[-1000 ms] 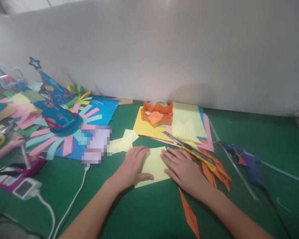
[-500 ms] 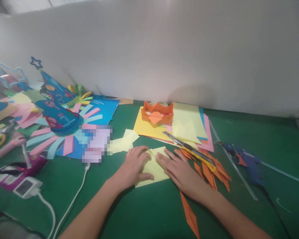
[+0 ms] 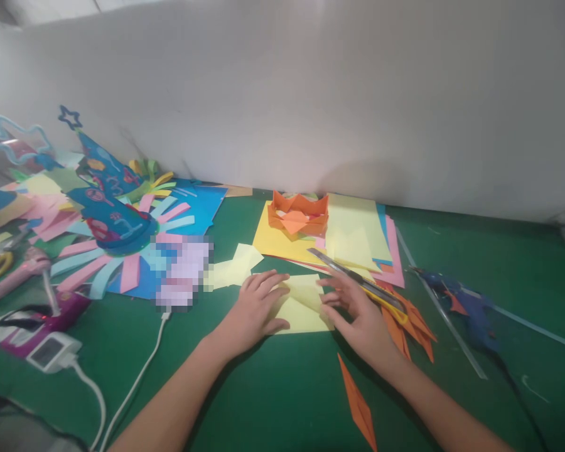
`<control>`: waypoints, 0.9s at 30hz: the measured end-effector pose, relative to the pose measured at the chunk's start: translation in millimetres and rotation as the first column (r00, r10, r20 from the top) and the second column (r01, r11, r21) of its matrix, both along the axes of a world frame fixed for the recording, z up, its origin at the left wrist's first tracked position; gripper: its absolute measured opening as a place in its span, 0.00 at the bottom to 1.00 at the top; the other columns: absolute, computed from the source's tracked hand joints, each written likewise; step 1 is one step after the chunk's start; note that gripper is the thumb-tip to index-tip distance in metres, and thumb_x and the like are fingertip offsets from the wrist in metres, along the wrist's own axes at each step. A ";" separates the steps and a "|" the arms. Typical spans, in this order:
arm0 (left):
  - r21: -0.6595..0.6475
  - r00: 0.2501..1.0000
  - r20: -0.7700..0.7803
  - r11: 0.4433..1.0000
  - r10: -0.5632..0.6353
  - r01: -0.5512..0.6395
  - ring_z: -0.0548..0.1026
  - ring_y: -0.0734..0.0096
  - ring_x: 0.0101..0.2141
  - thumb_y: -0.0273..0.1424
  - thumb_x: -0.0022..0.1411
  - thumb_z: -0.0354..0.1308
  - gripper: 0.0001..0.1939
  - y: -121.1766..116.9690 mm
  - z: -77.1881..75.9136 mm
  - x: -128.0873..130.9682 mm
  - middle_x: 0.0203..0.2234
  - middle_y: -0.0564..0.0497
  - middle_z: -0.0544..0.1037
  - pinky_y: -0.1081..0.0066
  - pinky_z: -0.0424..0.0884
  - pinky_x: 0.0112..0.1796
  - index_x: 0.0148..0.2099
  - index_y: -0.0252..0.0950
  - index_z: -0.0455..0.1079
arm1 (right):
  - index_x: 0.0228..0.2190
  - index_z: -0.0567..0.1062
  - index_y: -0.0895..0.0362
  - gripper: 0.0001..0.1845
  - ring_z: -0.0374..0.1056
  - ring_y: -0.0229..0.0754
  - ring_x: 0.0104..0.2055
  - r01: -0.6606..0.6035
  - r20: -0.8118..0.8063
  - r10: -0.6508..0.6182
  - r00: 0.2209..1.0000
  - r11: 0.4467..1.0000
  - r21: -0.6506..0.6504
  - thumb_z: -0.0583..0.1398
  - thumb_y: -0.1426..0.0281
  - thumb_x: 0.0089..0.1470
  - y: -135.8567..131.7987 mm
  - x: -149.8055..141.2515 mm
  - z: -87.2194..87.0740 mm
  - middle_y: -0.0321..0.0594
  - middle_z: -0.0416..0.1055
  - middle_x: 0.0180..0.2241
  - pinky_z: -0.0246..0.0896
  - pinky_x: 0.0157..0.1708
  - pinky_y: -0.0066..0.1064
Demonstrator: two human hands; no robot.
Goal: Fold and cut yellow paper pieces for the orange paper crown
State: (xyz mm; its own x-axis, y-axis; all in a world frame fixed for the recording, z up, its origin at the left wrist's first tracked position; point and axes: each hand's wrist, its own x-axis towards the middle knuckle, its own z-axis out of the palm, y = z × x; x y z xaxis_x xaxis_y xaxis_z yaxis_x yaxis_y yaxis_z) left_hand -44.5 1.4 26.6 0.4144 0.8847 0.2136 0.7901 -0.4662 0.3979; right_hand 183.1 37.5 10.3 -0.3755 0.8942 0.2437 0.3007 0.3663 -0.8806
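Note:
A pale yellow sheet of paper point(image 3: 304, 316) lies on the green table between my hands, with a fold across it. My left hand point(image 3: 258, 304) rests on its left side, fingers stretched out and thumb apart, pressing it to the table. At the right side, my right hand point(image 3: 358, 317) has its thumb and fingertips curled round the edge of a slightly raised flap. A yellow utility knife point(image 3: 371, 290) lies just beyond my right hand, over several folded orange paper pieces point(image 3: 417, 323). One more orange folded piece point(image 3: 358, 402) lies nearer me.
Behind the sheet, an orange paper crown point(image 3: 299, 213) sits on stacked coloured paper point(image 3: 353, 216). A blue glue gun point(image 3: 466, 304) and clear glue stick point(image 3: 452, 333) lie right. Blue party hats point(image 3: 115, 216), a pink glue gun point(image 3: 16, 276) and white cables point(image 3: 141, 373) occupy the left.
The paper has turned slightly, its near edge now more level. My right hand has gone from lying flat on it to curled at its right edge. My left hand has barely moved.

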 end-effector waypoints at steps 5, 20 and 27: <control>-0.032 0.998 0.023 0.998 0.056 -0.056 0.57 0.53 0.56 0.35 0.58 0.59 0.18 -1.5 -0.2 1.4 0.58 0.42 0.58 0.52 0.60 0.52 0.50 0.39 0.64 | 0.42 0.72 0.52 0.11 0.69 0.43 0.42 -0.068 0.286 0.015 0.958 0.982 0.174 0.54 0.70 0.58 1.1 1.0 1.4 0.40 0.73 0.41 0.65 0.44 0.37; -0.252 0.977 0.210 0.967 0.033 0.021 0.67 0.66 0.44 0.24 0.61 0.50 0.08 -7.0 16.7 -10.0 0.45 0.46 0.63 0.65 0.67 0.46 0.42 0.38 0.59 | 0.45 0.73 0.57 0.16 0.64 0.44 0.53 -0.466 0.526 0.198 0.827 0.764 0.446 0.50 0.76 0.60 3.4 -1.8 3.5 0.45 0.71 0.49 0.62 0.53 0.40; -0.311 0.969 0.244 0.949 0.030 0.049 0.66 0.65 0.47 0.23 0.58 0.53 0.13 -7.8 20.0 -14.6 0.47 0.46 0.61 0.65 0.68 0.47 0.45 0.40 0.61 | 0.47 0.73 0.58 0.16 0.59 0.48 0.57 -0.565 0.608 0.271 0.747 0.741 0.363 0.51 0.72 0.61 -1.5 -7.5 11.8 0.43 0.70 0.51 0.60 0.55 0.42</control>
